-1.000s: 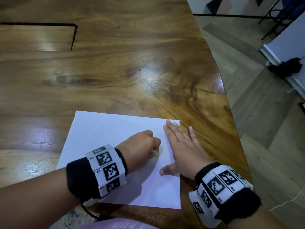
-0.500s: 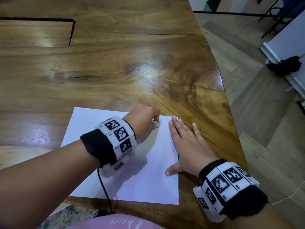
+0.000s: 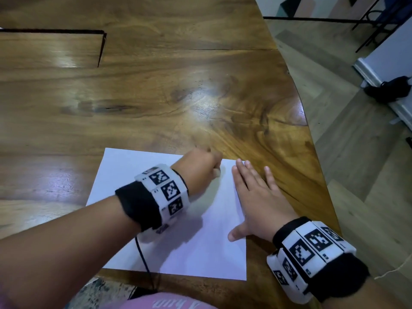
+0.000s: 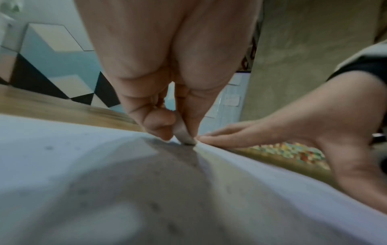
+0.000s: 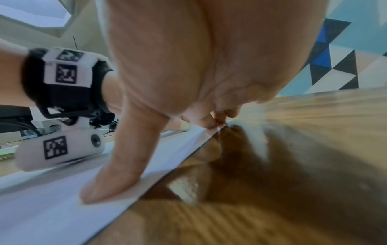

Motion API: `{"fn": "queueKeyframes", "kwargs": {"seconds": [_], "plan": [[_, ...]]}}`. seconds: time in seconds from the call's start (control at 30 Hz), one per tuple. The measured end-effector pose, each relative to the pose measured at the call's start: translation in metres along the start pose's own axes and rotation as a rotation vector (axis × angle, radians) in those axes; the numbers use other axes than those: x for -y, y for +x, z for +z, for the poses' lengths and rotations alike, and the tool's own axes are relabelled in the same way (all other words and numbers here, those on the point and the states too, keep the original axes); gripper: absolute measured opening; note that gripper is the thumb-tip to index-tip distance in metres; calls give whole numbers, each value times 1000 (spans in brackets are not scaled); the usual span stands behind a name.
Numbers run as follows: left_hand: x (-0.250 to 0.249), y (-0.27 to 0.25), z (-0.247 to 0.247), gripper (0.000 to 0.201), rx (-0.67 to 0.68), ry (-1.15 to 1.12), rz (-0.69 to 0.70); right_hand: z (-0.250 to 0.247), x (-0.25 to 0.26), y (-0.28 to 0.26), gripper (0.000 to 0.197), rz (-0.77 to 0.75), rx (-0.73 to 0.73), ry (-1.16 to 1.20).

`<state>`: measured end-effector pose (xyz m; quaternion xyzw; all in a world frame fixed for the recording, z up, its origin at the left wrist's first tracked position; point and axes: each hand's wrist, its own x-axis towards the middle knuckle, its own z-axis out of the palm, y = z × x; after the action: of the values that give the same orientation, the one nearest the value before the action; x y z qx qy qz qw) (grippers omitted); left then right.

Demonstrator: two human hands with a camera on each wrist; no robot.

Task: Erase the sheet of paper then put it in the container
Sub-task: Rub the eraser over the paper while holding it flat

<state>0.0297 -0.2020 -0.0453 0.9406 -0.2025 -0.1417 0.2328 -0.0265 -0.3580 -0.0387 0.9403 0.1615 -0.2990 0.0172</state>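
Sheet of paper (image 3: 178,241): flat on the wooden table (image 3: 156,103), near its front edge, toward the right side.
Left hand (image 3: 198,168): at the sheet's far right corner, fingers curled, pinching a small pale eraser (image 4: 184,134) tip-down on the paper.
Right hand (image 3: 256,197): flat, fingers straight, pressing the sheet's right edge; thumb on the paper.
Wrists: black bands with white marker blocks.

One sheet of paper (image 3: 178,219) lies on one wooden table (image 3: 156,97). Two hands are in view: the left hand (image 3: 198,168), which pinches one small eraser (image 4: 184,136), and the right hand (image 3: 256,197). Two marker-covered wristbands, one on the left wrist (image 3: 160,197) and one on the right wrist (image 3: 312,257). One dark bag (image 3: 392,89) lies on the floor.
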Motion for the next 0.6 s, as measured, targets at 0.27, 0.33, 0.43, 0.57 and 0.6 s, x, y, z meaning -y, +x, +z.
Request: {"fn": "queueKeyframes", "kwargs": {"seconds": [0.27,0.33,0.43,0.57,0.6], "plan": [[-11,-50,16,20,256,13,219,-2,1,0,140,-3,20,14],[-3,-31,10,15,178,10,164,-3,1,0,139,-4,19,9],[17,-7,-2,10,-8,-48,-17,-3,2,-1,139,6,24,-3],[11,-20,7,9,12,-39,12,-3,2,0,140,12,25,-6],[3,-29,12,9,55,-30,52,-3,1,0,140,12,23,-5]]}}
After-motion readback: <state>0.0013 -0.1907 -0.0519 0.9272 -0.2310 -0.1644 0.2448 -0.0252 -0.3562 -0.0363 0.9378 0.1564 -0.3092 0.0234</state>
